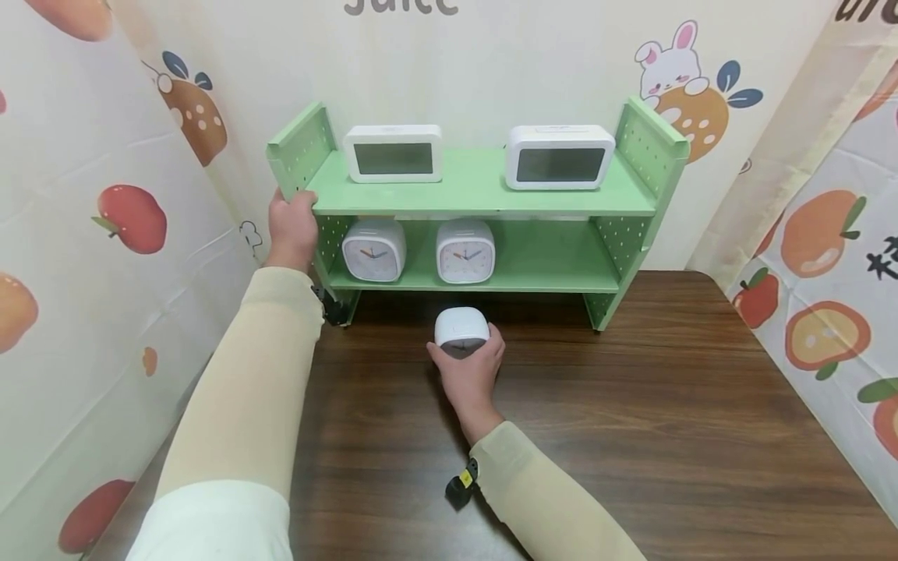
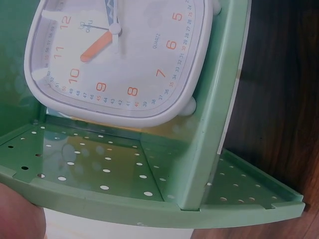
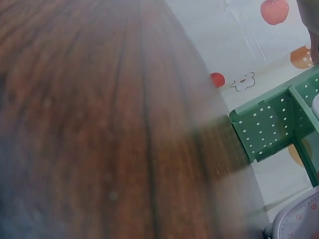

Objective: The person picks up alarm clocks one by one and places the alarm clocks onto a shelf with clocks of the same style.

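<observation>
My right hand [image 1: 471, 378] holds a white alarm clock [image 1: 461, 321] between thumb and fingers, over the table in front of the shelf; whether it touches the wood I cannot tell. Part of its dial shows at the lower right of the right wrist view. With my left hand [image 1: 291, 230] I grip the left side of the green two-tier shelf [image 1: 484, 201]. On the lower tier stand two white analog alarm clocks, one at the left [image 1: 374, 249] and one nearer the middle [image 1: 466, 251]. The left one fills much of the left wrist view, its dial [image 2: 134, 64] turned sideways.
Two white digital clocks, one left [image 1: 393, 131] and one right [image 1: 560, 140], stand on the top tier. Perforated side panels [image 1: 652, 160] bound the shelf. A dark wooden table [image 1: 701, 421] lies beneath, with fruit-printed curtains [image 1: 526, 70] behind and at both sides.
</observation>
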{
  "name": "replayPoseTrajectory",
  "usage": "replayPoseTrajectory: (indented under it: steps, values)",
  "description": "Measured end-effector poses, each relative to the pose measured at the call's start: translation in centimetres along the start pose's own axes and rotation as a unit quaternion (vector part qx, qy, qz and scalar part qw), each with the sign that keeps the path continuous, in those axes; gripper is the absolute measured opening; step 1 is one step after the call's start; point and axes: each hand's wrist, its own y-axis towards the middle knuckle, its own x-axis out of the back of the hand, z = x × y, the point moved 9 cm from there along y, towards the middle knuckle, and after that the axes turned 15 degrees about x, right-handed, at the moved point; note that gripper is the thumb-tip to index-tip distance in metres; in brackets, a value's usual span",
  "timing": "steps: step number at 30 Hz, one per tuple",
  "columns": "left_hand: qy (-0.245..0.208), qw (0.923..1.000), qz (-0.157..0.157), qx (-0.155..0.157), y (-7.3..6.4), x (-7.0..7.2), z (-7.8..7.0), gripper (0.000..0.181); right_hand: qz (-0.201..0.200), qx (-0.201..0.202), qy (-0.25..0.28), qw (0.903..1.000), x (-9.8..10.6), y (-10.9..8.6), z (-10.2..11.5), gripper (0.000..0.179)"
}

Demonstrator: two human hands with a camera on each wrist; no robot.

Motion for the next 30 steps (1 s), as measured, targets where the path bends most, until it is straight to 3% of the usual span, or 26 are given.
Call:
replayPoseTrajectory:
  steps: [15, 30]
  values:
    - [0.004, 1.0000, -0.004, -0.004, -0.1, 0.1, 0.1, 0.054, 0.011, 0.000, 0.002, 0.9999, 1.1, 1.1, 0.5, 0.109]
    - [0.005, 1.0000, -0.005, -0.003, -0.2, 0.1, 0.1, 0.055, 0.012, 0.012, 0.008, 0.9998, 3.5, 1.5, 1.6, 0.109]
